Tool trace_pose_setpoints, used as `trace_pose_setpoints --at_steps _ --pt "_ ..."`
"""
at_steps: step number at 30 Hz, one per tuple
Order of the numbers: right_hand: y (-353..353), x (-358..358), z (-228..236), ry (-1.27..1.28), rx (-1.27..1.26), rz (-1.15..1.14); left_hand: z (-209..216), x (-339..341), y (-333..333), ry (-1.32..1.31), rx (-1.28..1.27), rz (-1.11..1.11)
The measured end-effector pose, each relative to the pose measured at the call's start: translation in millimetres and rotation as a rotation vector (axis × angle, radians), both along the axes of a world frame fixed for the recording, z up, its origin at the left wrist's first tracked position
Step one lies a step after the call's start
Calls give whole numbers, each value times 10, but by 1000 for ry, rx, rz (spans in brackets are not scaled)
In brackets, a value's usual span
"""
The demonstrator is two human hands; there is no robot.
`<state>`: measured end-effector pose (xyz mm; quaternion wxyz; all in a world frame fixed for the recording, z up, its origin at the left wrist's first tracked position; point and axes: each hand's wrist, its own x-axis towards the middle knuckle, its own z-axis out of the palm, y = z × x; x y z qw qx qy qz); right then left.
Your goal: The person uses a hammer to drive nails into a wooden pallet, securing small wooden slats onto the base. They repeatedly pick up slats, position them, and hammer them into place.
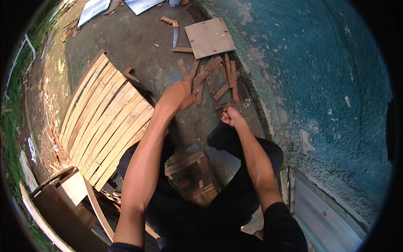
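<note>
The left hand is closed around one end of a wood strip above the sticks on the floor; the right hand is curled, contents unclear. Firm gripping should prevent slipping.

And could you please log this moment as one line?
left hand: gripping wood strip | right hand: curled, contents unclear | ahead: loose strips, flat board, saw | between legs: wooden frame

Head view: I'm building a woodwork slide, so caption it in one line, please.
Left hand and right hand at scattered wood strips, between a slatted panel and a blue wall.
</note>
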<state>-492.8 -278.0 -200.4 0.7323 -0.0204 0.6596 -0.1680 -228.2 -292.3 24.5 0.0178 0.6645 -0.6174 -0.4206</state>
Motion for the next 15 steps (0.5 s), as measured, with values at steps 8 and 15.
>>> trace_pose_setpoints --at_steps 8,15 --pt "81 535 203 475 -180 1140 16 103 112 -125 -10 -97" --pt "192 1088 357 434 -371 1542 0 318 125 -164 21 -91"
